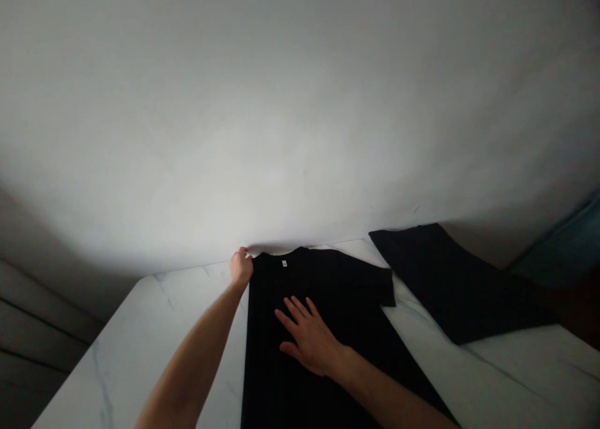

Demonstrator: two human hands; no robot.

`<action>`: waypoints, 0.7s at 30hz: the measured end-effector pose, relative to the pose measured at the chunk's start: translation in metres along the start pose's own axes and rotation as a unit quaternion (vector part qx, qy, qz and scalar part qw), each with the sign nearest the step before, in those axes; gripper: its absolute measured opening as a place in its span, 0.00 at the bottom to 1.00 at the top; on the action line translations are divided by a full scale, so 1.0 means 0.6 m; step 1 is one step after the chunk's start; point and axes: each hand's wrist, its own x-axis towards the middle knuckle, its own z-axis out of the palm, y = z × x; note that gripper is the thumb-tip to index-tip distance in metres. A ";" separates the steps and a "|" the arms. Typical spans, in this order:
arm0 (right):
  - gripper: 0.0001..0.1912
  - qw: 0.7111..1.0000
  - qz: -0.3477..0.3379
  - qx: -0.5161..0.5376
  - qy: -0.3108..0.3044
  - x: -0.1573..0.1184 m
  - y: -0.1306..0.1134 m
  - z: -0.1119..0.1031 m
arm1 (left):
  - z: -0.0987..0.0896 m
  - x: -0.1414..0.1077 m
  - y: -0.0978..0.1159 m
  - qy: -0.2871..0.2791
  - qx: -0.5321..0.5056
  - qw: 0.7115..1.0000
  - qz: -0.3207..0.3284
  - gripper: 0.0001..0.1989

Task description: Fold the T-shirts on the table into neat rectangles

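A black T-shirt (356,285) lies spread on the table, its collar toward the wall and a small white label (284,263) inside the neck. One short sleeve points right; the left side is a straight edge with no sleeve showing. My left hand (240,266) is closed on the shirt's upper left corner, at the shoulder by the wall. Flat on the chest of the shirt rests my right hand (309,338), fingers spread, holding nothing. The lower end of the shirt runs out of view.
Right of the shirt lies a folded black cloth (459,282), partly over the far table side. The white marbled table (140,348) meets a pale wall (281,116) at the back. Something bluish (562,241) stands at the right edge.
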 end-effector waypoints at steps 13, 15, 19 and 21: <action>0.31 0.923 0.305 -0.072 0.224 -0.498 0.092 0.074 | 0.012 -0.189 0.037 -0.187 0.174 0.934 0.248 0.31; 0.30 0.917 0.318 -0.055 0.236 -0.529 0.088 0.074 | 0.000 -0.194 0.056 -0.184 0.180 0.937 0.235 0.30; 0.29 0.915 0.341 -0.002 0.214 -0.494 0.093 0.002 | -0.016 -0.247 0.136 -0.129 0.144 0.949 0.247 0.30; 0.28 0.921 0.345 0.000 0.183 -0.464 0.099 -0.039 | -0.011 -0.282 0.197 -0.128 0.061 0.953 0.267 0.29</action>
